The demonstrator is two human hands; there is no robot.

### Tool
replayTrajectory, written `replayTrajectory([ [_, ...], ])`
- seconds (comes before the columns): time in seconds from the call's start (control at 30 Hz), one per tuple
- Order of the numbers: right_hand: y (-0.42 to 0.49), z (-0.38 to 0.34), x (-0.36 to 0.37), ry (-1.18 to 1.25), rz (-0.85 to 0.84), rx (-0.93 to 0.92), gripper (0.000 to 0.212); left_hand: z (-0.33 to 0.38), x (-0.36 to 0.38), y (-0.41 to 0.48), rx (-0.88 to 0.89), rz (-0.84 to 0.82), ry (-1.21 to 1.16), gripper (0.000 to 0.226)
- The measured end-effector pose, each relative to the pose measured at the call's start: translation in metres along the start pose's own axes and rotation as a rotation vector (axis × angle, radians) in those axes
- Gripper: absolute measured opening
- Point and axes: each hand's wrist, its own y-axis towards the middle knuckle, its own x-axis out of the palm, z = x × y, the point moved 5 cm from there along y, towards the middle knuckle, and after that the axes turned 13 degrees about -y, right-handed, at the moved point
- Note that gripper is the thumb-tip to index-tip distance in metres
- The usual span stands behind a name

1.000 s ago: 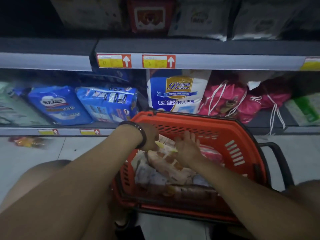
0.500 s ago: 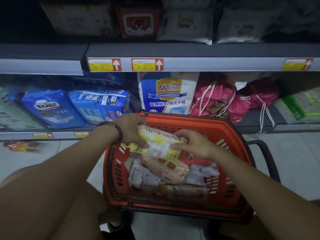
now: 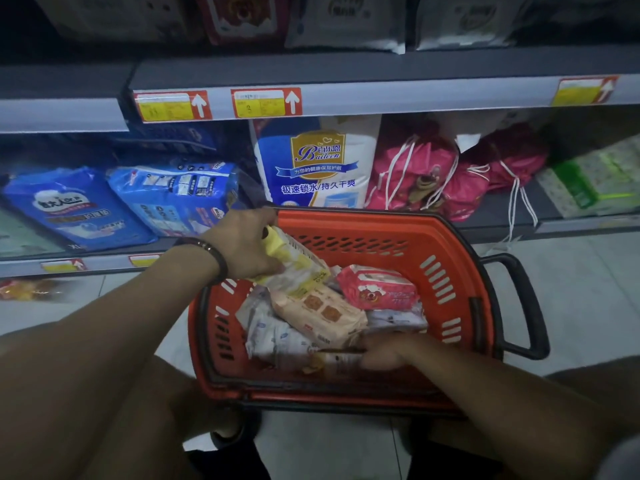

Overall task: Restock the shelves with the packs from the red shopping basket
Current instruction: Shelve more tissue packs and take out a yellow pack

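The red shopping basket (image 3: 450,258) stands on the floor in front of the low shelf. My left hand (image 3: 247,244) grips a yellow and white pack (image 3: 298,268) by its end, lifted over the basket's far left corner. My right hand (image 3: 388,351) reaches into the near side of the basket and its fingers lie on a pale pack (image 3: 337,362) at the bottom; whether they close round it is hidden. Other packs lie inside: a peach one (image 3: 322,313), a pink one (image 3: 377,287) and white ones (image 3: 273,334).
The low shelf (image 3: 571,226) holds blue packs (image 3: 173,195), a tall blue and white pack (image 3: 318,168), pink drawstring bags (image 3: 436,174) and green packs (image 3: 599,181). An upper shelf (image 3: 381,95) with price tags carries more packs. The basket's black handle (image 3: 530,306) sticks out right. Tiled floor surrounds it.
My right hand let go of the yellow pack and dropped to the near side of the basket. My left hand keeps the pack and has swung it leftward, up toward the shelf.
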Motion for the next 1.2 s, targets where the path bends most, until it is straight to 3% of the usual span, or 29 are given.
replayTrajectory([
  [0.23, -0.007, -0.001, -0.019, -0.001, -0.101, 0.016, 0.062, -0.010, 0.002, 0.009, -0.092, 0.017, -0.151, 0.073],
  [0.43, -0.033, 0.002, -0.021, 0.060, -0.053, -0.010, 0.081, -0.013, -0.004, 0.009, -0.086, 0.099, -0.379, 0.078],
  [0.57, -0.084, 0.012, -0.053, 0.506, -0.053, -0.048, 0.087, -0.011, -0.010, 0.007, 0.008, 0.154, -0.464, 0.065],
  [0.7, -0.143, 0.028, -0.090, 0.858, 0.129, -0.221, 0.103, -0.004, -0.007, 0.003, 0.027, 0.168, -0.476, 0.027],
  [0.8, -0.167, 0.037, -0.109, 1.093, 0.249, -0.418, 0.074, -0.003, -0.005, 0.000, -0.015, 0.177, -0.546, 0.016],
  [0.87, -0.175, 0.041, -0.121, 1.228, 0.343, -0.477, 0.071, 0.003, -0.004, -0.003, -0.033, 0.183, -0.642, 0.014],
  [0.97, -0.183, 0.039, -0.138, 1.332, 0.469, -0.529, 0.068, 0.021, -0.002, -0.008, -0.062, 0.171, -0.812, 0.020],
  [1.1, -0.191, 0.030, -0.151, 1.399, 0.519, -0.589, 0.046, 0.046, 0.004, -0.013, -0.178, 0.116, -1.085, 0.061],
  [1.2, -0.191, 0.024, -0.154, 1.386, 0.453, -0.649, 0.062, 0.066, 0.006, -0.017, -0.158, 0.114, -1.282, 0.057],
])
